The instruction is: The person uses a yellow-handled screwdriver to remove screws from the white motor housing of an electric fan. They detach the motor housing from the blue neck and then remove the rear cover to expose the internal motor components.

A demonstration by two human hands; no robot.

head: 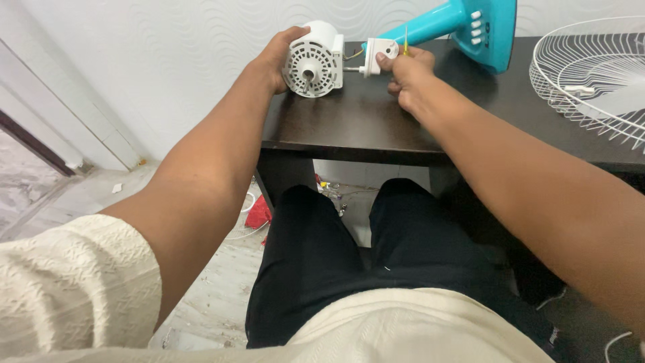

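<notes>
Seated at dark table (349,128), black trousers and cream shirt nearest camera, both forearms reaching forward over the table edge. Floor below: red scrap (257,214) and small loose bits by the table leg.

Left hand (277,59) wraps around the back of a white fan motor housing (314,62), fingers closed on its rounded shell. Housing lies on its side on the table near the far-left corner, round vented face with slots and a short centre shaft pointing toward camera.

Right hand (407,70) is closed on a small white neck piece (378,54), just right of the motor, thumb pressed on its face. Thin yellow tool (406,42) sticks up from the fist. Short wires run between motor and neck piece.

Behind: teal fan stand (463,23) lying tilted, white push buttons on its body. Far right: white wire fan guard (591,74) flat on the table. No readable labels or packaging visible.
</notes>
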